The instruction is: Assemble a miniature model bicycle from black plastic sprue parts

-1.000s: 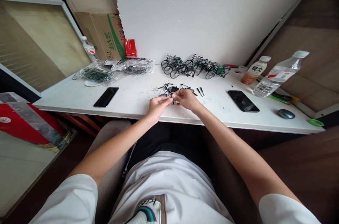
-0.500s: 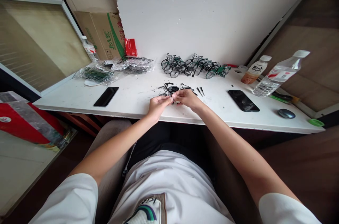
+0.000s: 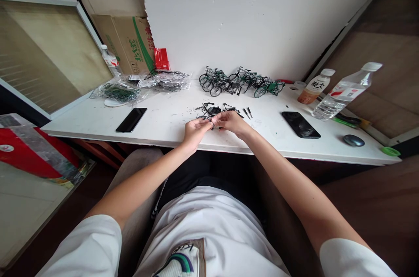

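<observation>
My left hand (image 3: 195, 130) and my right hand (image 3: 231, 121) meet at the fingertips over the front of the white table (image 3: 163, 128). Both are closed in a pinch around a small dark part, mostly covered by the fingers and too small to name. Just behind the fingertips lie loose black model bicycle parts (image 3: 214, 110), some partly hidden by the hands. Two small screwdriver-like black sticks (image 3: 248, 113) rest to the right of them. Farther back stands a row of small assembled model bicycles (image 3: 219, 83), black and dark green.
Plastic bags of parts (image 3: 121, 92) lie at the back left, before a cardboard box (image 3: 127, 43). One phone (image 3: 131, 120) lies left, another phone (image 3: 301, 124) right. Two bottles, a brown drink (image 3: 314, 87) and a water bottle (image 3: 347, 91), stand right, behind a computer mouse (image 3: 354, 140).
The hands stay in nearly the same place. Only the fingertips and the small dark part between them have shifted slightly.
</observation>
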{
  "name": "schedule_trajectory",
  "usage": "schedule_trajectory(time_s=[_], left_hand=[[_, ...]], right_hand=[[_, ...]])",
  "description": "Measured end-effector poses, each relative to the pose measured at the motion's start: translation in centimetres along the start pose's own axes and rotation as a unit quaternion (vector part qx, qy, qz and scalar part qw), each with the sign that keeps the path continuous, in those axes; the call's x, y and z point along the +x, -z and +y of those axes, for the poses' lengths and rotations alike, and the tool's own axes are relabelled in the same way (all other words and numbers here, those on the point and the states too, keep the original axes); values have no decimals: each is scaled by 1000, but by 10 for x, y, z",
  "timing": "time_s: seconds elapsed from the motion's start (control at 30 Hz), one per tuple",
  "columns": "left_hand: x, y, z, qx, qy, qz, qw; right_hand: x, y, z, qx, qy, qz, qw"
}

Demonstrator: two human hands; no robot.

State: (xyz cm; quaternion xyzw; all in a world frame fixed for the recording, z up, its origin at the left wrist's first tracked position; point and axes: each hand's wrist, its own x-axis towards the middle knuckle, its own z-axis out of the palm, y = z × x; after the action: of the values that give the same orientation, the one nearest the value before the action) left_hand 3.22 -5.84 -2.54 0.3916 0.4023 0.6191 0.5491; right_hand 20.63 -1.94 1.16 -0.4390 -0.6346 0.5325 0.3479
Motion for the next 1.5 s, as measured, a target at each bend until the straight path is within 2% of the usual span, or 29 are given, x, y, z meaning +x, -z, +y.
schedule_trajectory(time_s=[0.23,0.5,1.03,1.13,1.23,1.5], left_hand=[[-1,0,-1,4,-12,6,1000],[-1,0,-1,4,-28,16,999],[-1,1,4,25,-78,0,997],[1,3,2,53,-110,-5,992],[2,6,0,108,-172,-12,979],[-5,8,4,231,-331,-2,915]], right_hand=[[0,2,2,38,-10,-21,999],[0,-1,1,31,21,-12,999],[5,-1,8,37,95,-26,994],[5,-1,8,40,109,-31,993],[7,-1,9,57,127,-38,990],[7,-2,9,72,201,-52,976]])
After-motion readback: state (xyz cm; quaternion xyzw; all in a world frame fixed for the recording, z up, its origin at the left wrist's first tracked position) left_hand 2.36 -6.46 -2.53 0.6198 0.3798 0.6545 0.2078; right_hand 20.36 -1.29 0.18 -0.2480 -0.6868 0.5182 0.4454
